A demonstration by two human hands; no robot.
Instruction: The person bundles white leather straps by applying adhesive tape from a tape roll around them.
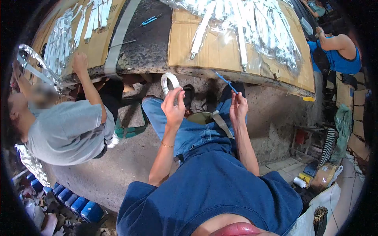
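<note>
Head view: the left hand (173,109) pinches a looped, white, fabric-looking band (164,83) by its lower part, perhaps to keep its curve exposed; the right hand (238,109) pinches a slim blue tool (225,81) near one end, likely leaving the tip free beside the cardboard-covered tabletop (149,51).

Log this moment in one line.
left hand: holds looped white strap | right hand: holds slim blue tool | table: bagged white straps on cardboard
</note>
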